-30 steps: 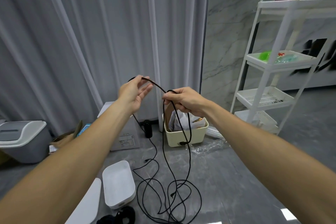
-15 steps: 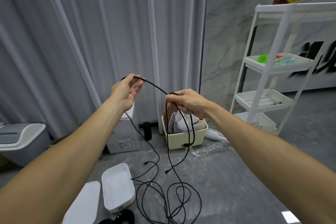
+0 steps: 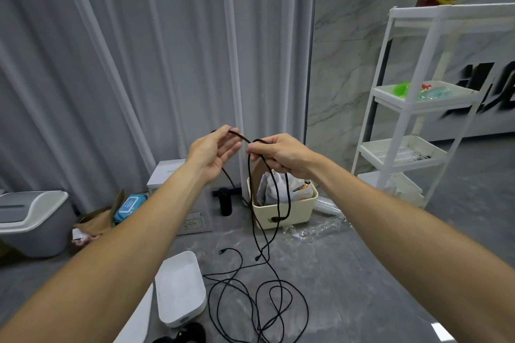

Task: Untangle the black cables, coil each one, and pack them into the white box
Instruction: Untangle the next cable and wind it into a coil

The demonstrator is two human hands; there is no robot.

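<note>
- At frame centre, left hand [image 3: 213, 149] and right hand [image 3: 274, 152] sit close together, each pinching the black cable [image 3: 252, 231].
- Cable hangs to floor loops, lower centre.
- White box [image 3: 179, 291] lies lower left.

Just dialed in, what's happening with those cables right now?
A person is coiling a black cable in the air. The right hand grips gathered loops; the left hand pinches the next stretch beside it. The rest lies tangled on the floor by the open white box, which looks empty.
</note>
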